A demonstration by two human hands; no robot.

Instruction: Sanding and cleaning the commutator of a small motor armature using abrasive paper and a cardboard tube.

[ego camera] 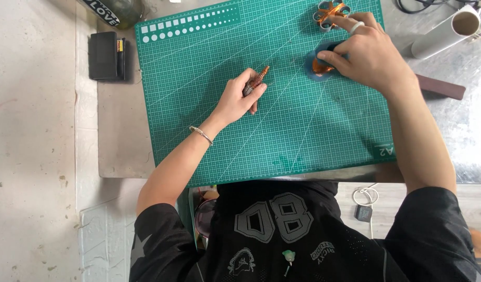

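Observation:
My left hand (pixel 240 99) rests on the green cutting mat (pixel 282 130) and is shut on a small copper-wound part (pixel 258 79) that sticks out past the fingers. My right hand (pixel 368 55) lies at the mat's far right, fingers on a small blue round piece with a copper coil (pixel 320 68); the hand hides most of that piece. Just beyond the right fingertips sits a copper and silver ring-shaped part (pixel 328 11).
A white tube (pixel 444 32) lies on the metal table at the far right, with a dark brown bar (pixel 441 87) beside my right wrist. A black case (pixel 107 55) and a dark jar (pixel 120 10) sit left of the mat. Cables lie at the top right.

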